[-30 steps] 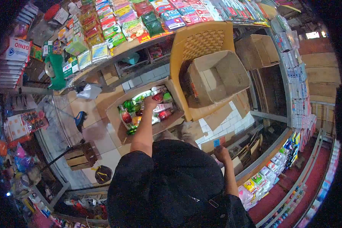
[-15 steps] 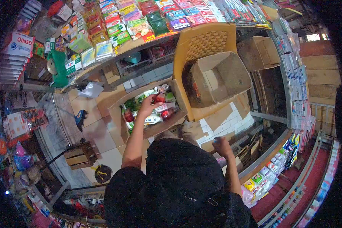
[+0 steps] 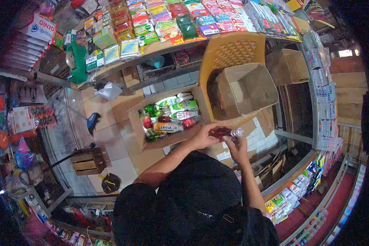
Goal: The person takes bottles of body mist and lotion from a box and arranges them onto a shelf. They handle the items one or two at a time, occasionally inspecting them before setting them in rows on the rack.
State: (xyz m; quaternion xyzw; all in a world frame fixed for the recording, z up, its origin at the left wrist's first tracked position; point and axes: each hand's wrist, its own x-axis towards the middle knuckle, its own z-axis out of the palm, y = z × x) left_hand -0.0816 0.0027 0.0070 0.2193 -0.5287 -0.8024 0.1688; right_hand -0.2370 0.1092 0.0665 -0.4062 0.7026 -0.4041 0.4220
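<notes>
A small bottle (image 3: 224,132) of dark red liquid with a clear cap lies sideways between my hands, in front of my body. My left hand (image 3: 205,137) is closed around its left end. Just below the capped end, my right hand (image 3: 237,148) has its thumb and fingers against the bottle. To the left stands an open cardboard box (image 3: 141,110) filled with several bottles and packs, green, white and red. Among them is a white bottle (image 3: 168,126) with "ERVIA" lettering. My fingers partly cover the held bottle's label.
An empty-looking cardboard box (image 3: 250,88) rests on a tan woven-back chair (image 3: 233,46). Beyond is a counter stacked with soap packs (image 3: 168,29). A glass case (image 3: 291,174) with packets runs along the right. A wooden crate (image 3: 87,161) sits on the tiled floor at left.
My left hand has come out of the box on the left with the red bottle and moved right. My right hand has moved up to meet it at the bottle.
</notes>
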